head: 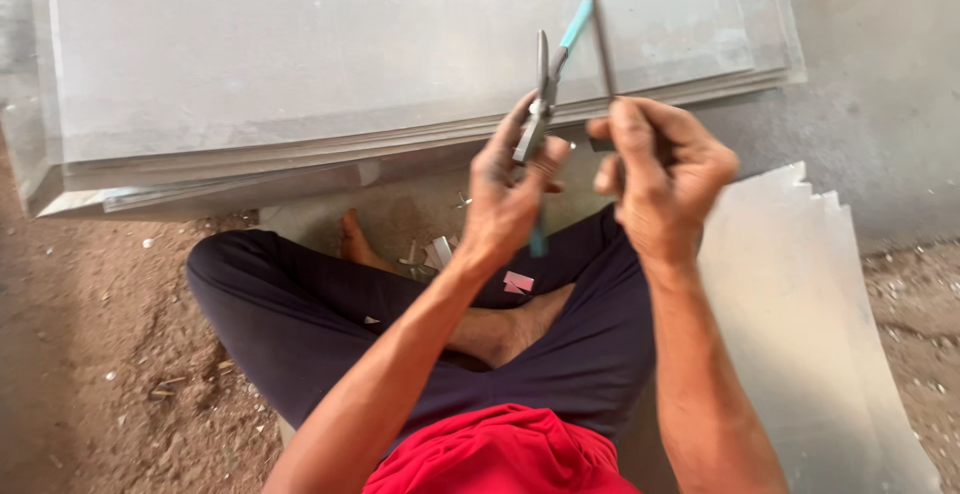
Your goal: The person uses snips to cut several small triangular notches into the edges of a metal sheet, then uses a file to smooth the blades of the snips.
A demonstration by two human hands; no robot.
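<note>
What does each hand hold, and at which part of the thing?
The left hand holds tin snips around the handles, one with a blue grip. The right hand pinches the near end of a thin metal strip.

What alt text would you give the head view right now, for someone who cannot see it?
A person sitting cross-legged on the dirt floor holds metal snips with teal handles in the left hand and a narrow metal strip in the right hand. A stack of grey metal sheets lies ahead, and a notched sheet lies on the person's right.
</note>
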